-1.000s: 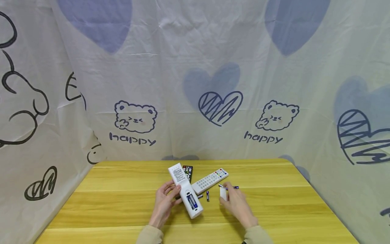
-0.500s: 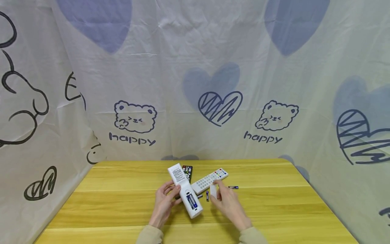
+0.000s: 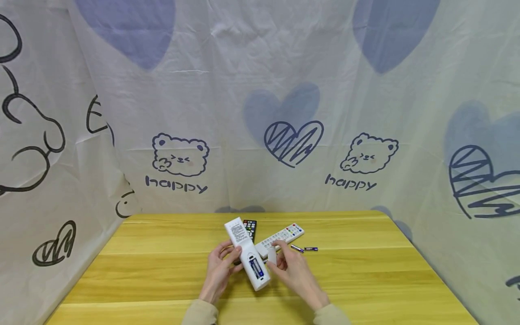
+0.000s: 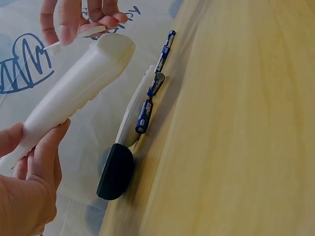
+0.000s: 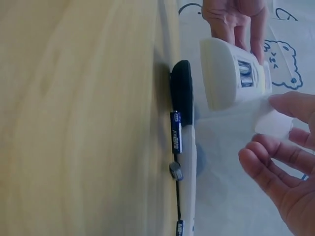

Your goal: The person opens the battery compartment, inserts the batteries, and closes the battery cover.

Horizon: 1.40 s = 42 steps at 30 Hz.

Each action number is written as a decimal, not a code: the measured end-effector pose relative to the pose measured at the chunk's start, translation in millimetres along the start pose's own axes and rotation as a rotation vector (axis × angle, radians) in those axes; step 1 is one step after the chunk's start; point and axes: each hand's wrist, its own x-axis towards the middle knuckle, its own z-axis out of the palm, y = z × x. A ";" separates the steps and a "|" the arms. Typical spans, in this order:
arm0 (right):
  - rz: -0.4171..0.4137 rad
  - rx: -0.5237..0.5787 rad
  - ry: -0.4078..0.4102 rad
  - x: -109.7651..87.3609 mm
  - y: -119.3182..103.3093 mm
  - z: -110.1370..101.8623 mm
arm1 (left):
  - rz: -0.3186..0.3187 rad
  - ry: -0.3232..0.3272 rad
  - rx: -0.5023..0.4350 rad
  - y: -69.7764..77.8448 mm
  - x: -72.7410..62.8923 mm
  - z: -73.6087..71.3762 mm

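My left hand point(image 3: 217, 273) grips a white remote control point(image 3: 239, 234) above the table, its back facing up. The battery compartment at its near end is uncovered, with two blue-and-silver batteries point(image 3: 256, 267) lying side by side inside. Between the thumb and fingers of my right hand point(image 3: 295, 274) is a thin white battery cover point(image 5: 273, 120), pinched by its edges. The cover point(image 3: 271, 255) is just right of the compartment. In the left wrist view, the cover point(image 4: 91, 32) hovers close to the end of the held remote point(image 4: 74, 93).
Behind the hands lie a second white remote point(image 3: 284, 237), buttons up, and a black remote point(image 3: 250, 229) partly hidden by the held one. Loose batteries point(image 3: 311, 248) rest on the wooden table point(image 3: 365, 271) to the right; others point(image 4: 143, 116) show in the left wrist view. A printed cloth point(image 3: 243, 189) hangs behind.
My right hand has moved left with the battery cover, up to the held remote. It uncovers a loose battery on the right and now hides another. My left hand has stayed still.
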 end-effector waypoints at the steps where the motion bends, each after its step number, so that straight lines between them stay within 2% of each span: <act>1: -0.008 0.006 0.002 -0.3 -0.1 1.0 | 0.000 -0.001 0.001 0.2 -0.4 0.3; 7: -0.066 0.025 0.015 -1.5 -1.2 6.2 | -0.010 -0.004 0.010 0.9 -1.4 0.7; 14: -0.089 0.051 -0.058 -1.3 -3.7 9.9 | -0.008 -0.011 0.016 1.5 -1.9 1.7; 19: -0.100 0.044 -0.066 -1.8 -3.2 12.3 | -0.006 -0.014 0.020 2.0 -1.9 2.1; 29: -0.121 -0.024 -0.094 -4.2 -7.6 14.6 | -0.004 -0.017 0.038 1.6 -2.3 2.4; 42: -0.167 -0.174 -0.083 -6.3 -19.3 20.0 | 0.005 -0.014 0.058 1.6 -2.4 1.8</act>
